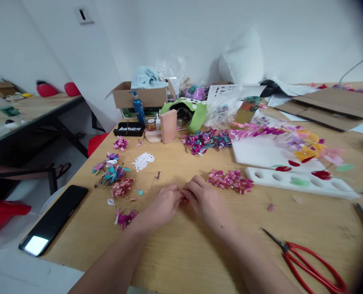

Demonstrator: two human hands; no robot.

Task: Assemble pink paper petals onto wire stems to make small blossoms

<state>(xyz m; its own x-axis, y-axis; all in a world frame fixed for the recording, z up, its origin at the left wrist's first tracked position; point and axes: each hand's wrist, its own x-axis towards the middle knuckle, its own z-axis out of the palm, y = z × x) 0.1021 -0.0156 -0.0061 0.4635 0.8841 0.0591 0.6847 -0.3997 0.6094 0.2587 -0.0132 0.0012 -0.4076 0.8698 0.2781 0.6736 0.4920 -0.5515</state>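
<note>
The fingers [172, 189] of the left hand [163, 206] and of the right hand [206, 203] are bent and pressed together at the tips, and a pink piece [185, 200] is pinched there, low over the middle of the tabletop [175, 253]. The piece is mostly covered, so its shape cannot be told.

Just beyond the right hand, a cluster of pink flowers [230, 181] is laid out. Just past the left hand, a teal petal [140, 192] is seen; farther left, peach flowers [122, 188] are bunched against teal flowers [113, 174], with a magenta flower [126, 219] placed nearer the left forearm. White petals [143, 161] are heaped behind.

On the right, red-handled scissors [311, 261] are set down with the tip pointed away from the person. A foam block [322, 187] pierced with round holes is placed beyond them. At the left edge, a phone [59, 216] is laid flat. Toward the back, mixed flowers [207, 141] are piled beside a wood block [169, 126], which is stood upright, and a blue bottle [139, 109] is seen before a carton [123, 98].
</note>
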